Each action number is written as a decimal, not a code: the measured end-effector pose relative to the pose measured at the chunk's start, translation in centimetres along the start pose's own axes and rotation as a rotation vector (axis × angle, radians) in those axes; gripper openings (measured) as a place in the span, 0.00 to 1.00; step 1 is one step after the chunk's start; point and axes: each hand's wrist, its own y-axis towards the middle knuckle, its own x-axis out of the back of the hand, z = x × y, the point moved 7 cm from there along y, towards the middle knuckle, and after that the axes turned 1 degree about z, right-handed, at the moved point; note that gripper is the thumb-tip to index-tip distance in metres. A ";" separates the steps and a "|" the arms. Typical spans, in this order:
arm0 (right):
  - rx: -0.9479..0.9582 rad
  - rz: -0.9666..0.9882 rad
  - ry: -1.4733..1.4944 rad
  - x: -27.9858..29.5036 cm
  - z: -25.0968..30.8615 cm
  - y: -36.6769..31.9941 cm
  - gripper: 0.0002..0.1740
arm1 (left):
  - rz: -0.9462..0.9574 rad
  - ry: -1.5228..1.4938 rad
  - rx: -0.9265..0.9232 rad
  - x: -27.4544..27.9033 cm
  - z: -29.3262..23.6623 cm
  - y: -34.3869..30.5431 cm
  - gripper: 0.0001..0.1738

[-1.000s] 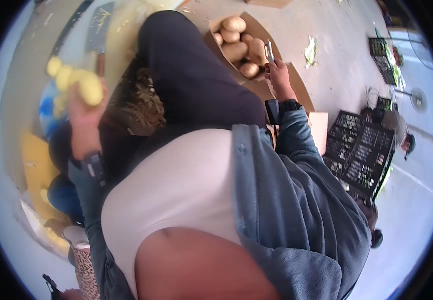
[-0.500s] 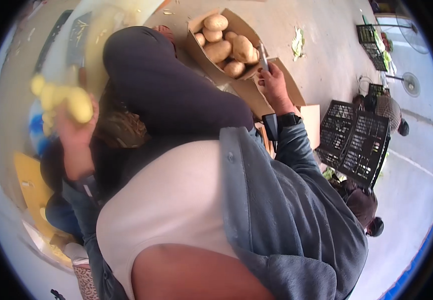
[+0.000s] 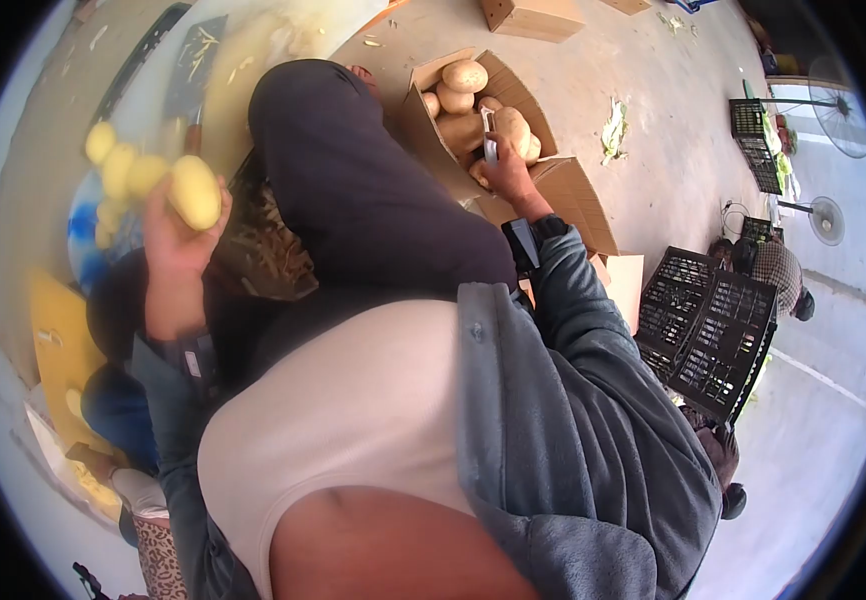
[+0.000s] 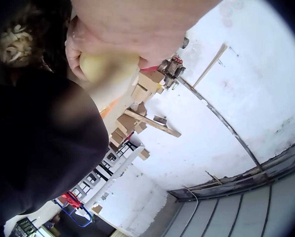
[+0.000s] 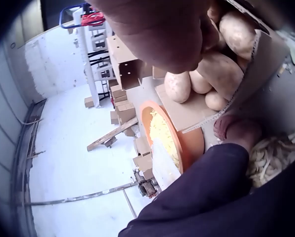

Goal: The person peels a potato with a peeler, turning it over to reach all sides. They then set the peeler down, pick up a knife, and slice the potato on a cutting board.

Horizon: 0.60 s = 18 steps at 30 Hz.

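In the head view, my left hand (image 3: 179,240) grips a peeled yellow potato (image 3: 195,192) beside several other peeled potatoes (image 3: 118,172) at a blue-and-white basin (image 3: 83,235). The left wrist view also shows the gripped potato (image 4: 108,66), with fingers round its sides. At the cardboard box (image 3: 575,205), my right hand (image 3: 515,182) holds a peeler (image 3: 490,138) over unpeeled brown potatoes (image 3: 465,76). The right wrist view has this hand (image 5: 159,37) right above the box's potatoes (image 5: 221,74); there the peeler is hidden.
My bent leg (image 3: 373,190) lies between the hands. Peelings (image 3: 278,250) are heaped by it. A cleaver (image 3: 198,75) lies on a pale surface. An orange basin (image 5: 146,111) holds yellow shreds. Black crates (image 3: 718,330) and a person (image 3: 778,265) are at the right.
My right hand has moved from the box's edge inward over the brown potatoes, peeler still held. My left hand keeps its grip on the peeled potato. The head view has shifted.
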 end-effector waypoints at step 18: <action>-0.154 0.259 0.387 -0.6 0.3 -2.4 0.32 | 0.095 0.030 0.024 0.1 1.0 0.6 0.23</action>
